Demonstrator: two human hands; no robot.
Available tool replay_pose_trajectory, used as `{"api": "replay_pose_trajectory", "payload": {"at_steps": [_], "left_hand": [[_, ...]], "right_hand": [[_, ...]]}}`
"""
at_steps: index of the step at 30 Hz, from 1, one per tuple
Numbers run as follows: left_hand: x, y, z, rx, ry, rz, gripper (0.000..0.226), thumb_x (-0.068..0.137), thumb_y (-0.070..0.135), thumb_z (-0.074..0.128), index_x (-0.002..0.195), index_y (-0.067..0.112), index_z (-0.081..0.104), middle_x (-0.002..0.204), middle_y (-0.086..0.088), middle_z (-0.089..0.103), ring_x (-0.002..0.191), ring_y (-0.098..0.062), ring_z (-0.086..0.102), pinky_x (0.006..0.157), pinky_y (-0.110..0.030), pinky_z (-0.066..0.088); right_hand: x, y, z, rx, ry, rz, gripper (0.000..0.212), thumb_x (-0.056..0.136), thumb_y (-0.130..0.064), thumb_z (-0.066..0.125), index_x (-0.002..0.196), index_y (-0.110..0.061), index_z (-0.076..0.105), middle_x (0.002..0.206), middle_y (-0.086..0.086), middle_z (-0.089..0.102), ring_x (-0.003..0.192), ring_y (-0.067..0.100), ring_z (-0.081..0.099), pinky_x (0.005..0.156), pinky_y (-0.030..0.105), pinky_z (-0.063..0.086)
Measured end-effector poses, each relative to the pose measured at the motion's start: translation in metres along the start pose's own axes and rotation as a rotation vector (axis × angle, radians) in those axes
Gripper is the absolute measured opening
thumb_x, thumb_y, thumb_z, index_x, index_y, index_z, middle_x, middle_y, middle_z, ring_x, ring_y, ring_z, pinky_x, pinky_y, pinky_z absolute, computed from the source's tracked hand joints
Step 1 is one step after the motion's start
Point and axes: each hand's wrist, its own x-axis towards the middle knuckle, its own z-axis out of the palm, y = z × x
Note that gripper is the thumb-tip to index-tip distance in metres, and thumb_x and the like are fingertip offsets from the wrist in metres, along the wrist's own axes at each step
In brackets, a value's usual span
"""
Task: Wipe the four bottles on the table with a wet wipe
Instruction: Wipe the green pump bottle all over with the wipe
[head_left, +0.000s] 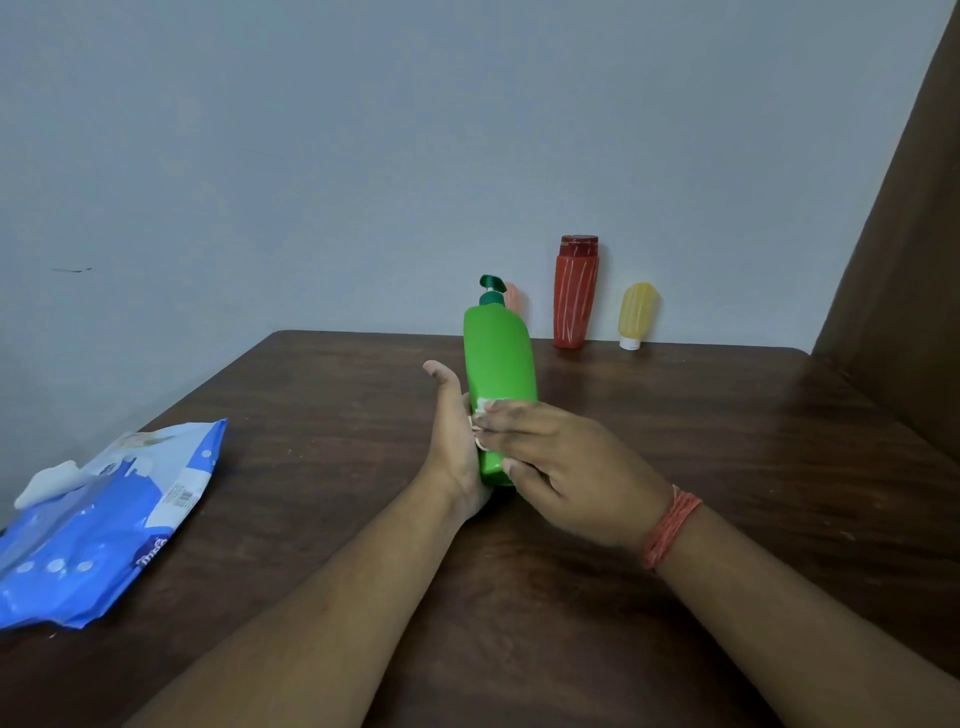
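The left hand (457, 436) cradles the green pump bottle (500, 374) at its lower part, above mid-bench (311, 415). The right hand (561, 467) presses a white wipe (480, 410) to it. Red bottle (575, 291) and yellow bottle (637, 314) stand at one o'clock; the wipes pack (98, 519) lies at nine.

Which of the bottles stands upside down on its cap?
The small yellow bottle at the far right, by the wall: its white cap is at the bottom. The red bottle has its cap on top.

Green pump bottle (500, 374) upright, white wipe (480, 415) against it
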Motion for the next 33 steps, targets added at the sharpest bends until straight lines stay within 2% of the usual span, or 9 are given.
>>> {"api": "replay_pose_trajectory", "payload": {"at_steps": [6,12,16,18,23,26,28,31,33], "left_hand": [[0.002,0.003,0.0,-0.107,0.008,-0.038,0.092,0.081,0.09,0.023,0.088,0.009,0.066,0.071,-0.008,0.064,0.065,-0.02,0.064,0.062,-0.03,0.053],[0.003,0.008,-0.001,-0.161,0.061,-0.004,0.094,0.087,0.085,0.019,0.106,0.007,0.068,0.081,-0.015,0.071,0.071,-0.027,0.071,0.069,-0.036,0.059],[0.005,0.014,-0.005,-0.261,0.096,0.047,0.09,0.089,0.082,0.021,0.106,0.007,0.068,0.082,-0.016,0.07,0.071,-0.03,0.07,0.069,-0.043,0.061],[0.004,0.015,-0.007,-0.241,0.094,0.047,0.089,0.091,0.081,0.02,0.107,0.009,0.069,0.086,-0.016,0.071,0.074,-0.029,0.072,0.072,-0.042,0.06],[-0.004,0.01,0.001,-0.119,0.017,-0.023,0.086,0.093,0.077,0.02,0.121,0.012,0.069,0.111,-0.016,0.073,0.098,-0.028,0.072,0.089,-0.042,0.056],[-0.009,0.003,0.009,-0.048,-0.032,-0.073,0.085,0.093,0.077,0.019,0.126,0.015,0.067,0.12,-0.015,0.072,0.104,-0.026,0.072,0.086,-0.041,0.057],[-0.011,-0.002,0.015,-0.025,-0.078,-0.102,0.085,0.093,0.076,0.019,0.127,0.015,0.066,0.118,-0.014,0.073,0.102,-0.027,0.073,0.081,-0.039,0.059],[-0.014,-0.009,0.022,0.033,-0.203,-0.159,0.089,0.09,0.079,0.018,0.125,0.012,0.066,0.104,-0.017,0.073,0.083,-0.032,0.071,0.07,-0.041,0.06],[-0.017,-0.013,0.025,0.127,-0.289,-0.207,0.094,0.085,0.081,0.019,0.126,0.008,0.063,0.097,-0.018,0.07,0.076,-0.033,0.067,0.068,-0.043,0.058]], "right_hand": [[-0.007,0.002,-0.003,0.023,0.052,-0.112,0.026,0.096,-0.012,0.057,0.118,-0.011,0.071,0.127,0.0,0.066,0.127,0.015,0.054,0.105,0.034,0.045],[-0.012,0.005,-0.003,-0.017,0.203,-0.124,0.021,0.095,-0.01,0.063,0.114,-0.008,0.073,0.123,0.003,0.068,0.12,0.017,0.06,0.103,0.037,0.047],[-0.014,0.007,0.001,-0.043,0.268,-0.023,0.025,0.095,-0.009,0.061,0.118,-0.008,0.071,0.124,0.004,0.067,0.114,0.018,0.062,0.101,0.032,0.048],[-0.012,0.006,0.006,-0.043,0.307,0.046,0.027,0.096,-0.01,0.059,0.12,-0.007,0.07,0.124,0.006,0.067,0.113,0.019,0.062,0.102,0.03,0.048],[-0.003,0.001,0.009,-0.053,0.422,0.239,0.031,0.097,-0.01,0.051,0.123,-0.002,0.067,0.127,0.01,0.063,0.118,0.02,0.058,0.107,0.024,0.041],[-0.001,0.006,0.006,0.005,0.483,0.357,0.033,0.094,-0.005,0.051,0.124,0.0,0.064,0.129,0.012,0.062,0.118,0.011,0.052,0.108,0.01,0.031],[-0.001,0.012,0.001,0.086,0.517,0.437,0.034,0.097,-0.003,0.05,0.128,-0.001,0.062,0.132,0.007,0.058,0.119,0.003,0.047,0.105,0.004,0.028],[-0.001,0.022,-0.012,0.238,0.59,0.568,0.032,0.101,-0.005,0.048,0.131,-0.004,0.06,0.132,-0.002,0.053,0.114,-0.004,0.05,0.095,0.002,0.034],[-0.002,0.031,-0.022,0.243,0.65,0.617,0.032,0.101,-0.006,0.047,0.13,-0.002,0.06,0.132,0.002,0.051,0.11,-0.009,0.047,0.095,0.0,0.032]]}}
